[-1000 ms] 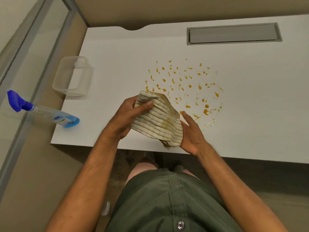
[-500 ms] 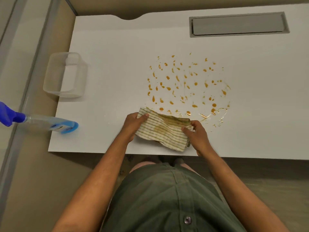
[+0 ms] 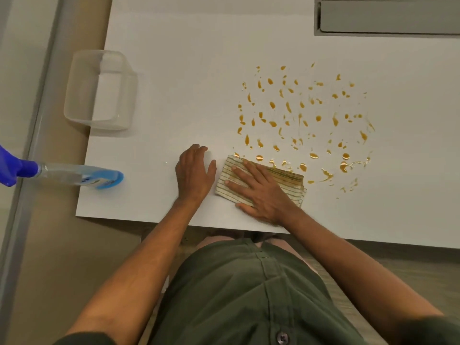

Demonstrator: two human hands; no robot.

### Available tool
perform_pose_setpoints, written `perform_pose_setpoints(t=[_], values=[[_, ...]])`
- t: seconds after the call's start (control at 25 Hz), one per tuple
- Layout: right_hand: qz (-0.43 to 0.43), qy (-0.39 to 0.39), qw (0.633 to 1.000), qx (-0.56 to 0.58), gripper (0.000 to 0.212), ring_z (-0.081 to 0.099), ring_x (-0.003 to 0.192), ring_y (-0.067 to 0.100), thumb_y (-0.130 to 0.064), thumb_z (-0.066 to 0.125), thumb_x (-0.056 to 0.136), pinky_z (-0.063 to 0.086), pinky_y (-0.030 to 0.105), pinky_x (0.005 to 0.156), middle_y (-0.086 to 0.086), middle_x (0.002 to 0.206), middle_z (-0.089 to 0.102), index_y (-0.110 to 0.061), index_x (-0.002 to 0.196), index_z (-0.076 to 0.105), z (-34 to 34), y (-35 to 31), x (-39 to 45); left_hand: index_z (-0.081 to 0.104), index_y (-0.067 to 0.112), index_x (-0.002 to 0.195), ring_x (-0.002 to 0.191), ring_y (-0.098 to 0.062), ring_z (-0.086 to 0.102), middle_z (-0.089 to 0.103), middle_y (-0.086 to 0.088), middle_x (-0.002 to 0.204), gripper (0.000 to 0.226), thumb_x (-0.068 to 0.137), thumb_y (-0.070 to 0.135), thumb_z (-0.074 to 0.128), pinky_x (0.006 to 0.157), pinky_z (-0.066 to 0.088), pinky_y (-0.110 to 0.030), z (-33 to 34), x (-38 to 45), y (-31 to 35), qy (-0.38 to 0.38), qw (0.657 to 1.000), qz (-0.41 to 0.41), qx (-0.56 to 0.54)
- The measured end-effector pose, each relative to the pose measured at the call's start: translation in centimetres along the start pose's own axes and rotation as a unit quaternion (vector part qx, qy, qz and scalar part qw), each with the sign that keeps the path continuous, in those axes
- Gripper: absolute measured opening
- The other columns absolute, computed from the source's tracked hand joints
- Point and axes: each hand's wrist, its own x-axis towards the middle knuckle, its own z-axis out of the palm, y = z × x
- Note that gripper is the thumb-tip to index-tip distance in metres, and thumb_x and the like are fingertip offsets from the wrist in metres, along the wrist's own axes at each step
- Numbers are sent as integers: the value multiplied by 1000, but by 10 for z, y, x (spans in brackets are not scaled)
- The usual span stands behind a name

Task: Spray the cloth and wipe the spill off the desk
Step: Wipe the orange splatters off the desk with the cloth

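Note:
A folded cream cloth with thin green stripes (image 3: 290,176) lies flat on the white desk (image 3: 189,78), its far edge touching the near rim of the spill. The spill (image 3: 306,120) is a wide scatter of amber drops across the middle of the desk. My right hand (image 3: 261,192) lies palm down on the cloth with its fingers spread, pressing it to the desk. Flat on the bare desk just left of the cloth rests my left hand (image 3: 195,173), holding nothing. A spray bottle (image 3: 74,174) with a blue trigger head lies on its side at the desk's left edge.
An empty clear plastic tub (image 3: 99,90) overhangs the desk's left edge, farther back. A grey cable-tray lid (image 3: 388,17) is set into the desk at the back right. A glass partition runs along the left. The desk's near edge is right below my hands.
The cloth has gone from held up and folded between both hands to lying flat on the desk. My left hand let go of it; my right hand now presses it down.

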Motion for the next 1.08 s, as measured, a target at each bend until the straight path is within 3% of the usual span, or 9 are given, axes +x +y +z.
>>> perform_pose_setpoints(t=[0.16,0.44,0.64,0.8,0.92,1.08], values=[[-16,-1,999,-39,62,4,167,33,-60,23,111,13,58,133,4,180,9,-39,169,12,24,8,8,39,17,161,159,-33,28,29,-10,173,60,108,44,48,130,24,-54,13,14,-13,-11,997,30,72],[7,35,999,-23,57,8,167,30,-55,26,112,11,57,134,1,178,17,-41,167,22,27,12,15,35,18,163,161,-34,26,26,-9,175,62,108,48,30,129,20,-60,36,18,-19,23,991,41,125],[147,97,984,5,53,20,164,35,-52,33,112,17,61,130,3,175,29,-40,163,35,4,38,77,34,19,164,162,-33,25,25,-8,175,58,111,42,28,130,20,-60,39,18,-22,33,990,43,130],[216,122,969,4,54,17,163,44,-55,28,112,12,73,126,8,176,26,-42,164,32,3,38,104,34,18,164,161,-33,25,27,-9,175,62,109,44,22,130,20,-60,37,17,-20,36,990,44,128],[199,125,972,3,53,21,162,44,-52,29,112,20,70,124,8,175,27,-41,164,33,8,26,83,33,18,165,162,-33,23,24,-8,175,61,109,43,25,130,18,-60,34,15,-19,30,991,42,122],[153,81,985,-6,55,9,166,38,-53,26,112,15,64,129,3,179,17,-44,166,22,31,21,-4,29,18,166,163,-34,21,21,-9,176,65,108,48,22,130,17,-61,33,16,-17,24,991,40,128]])
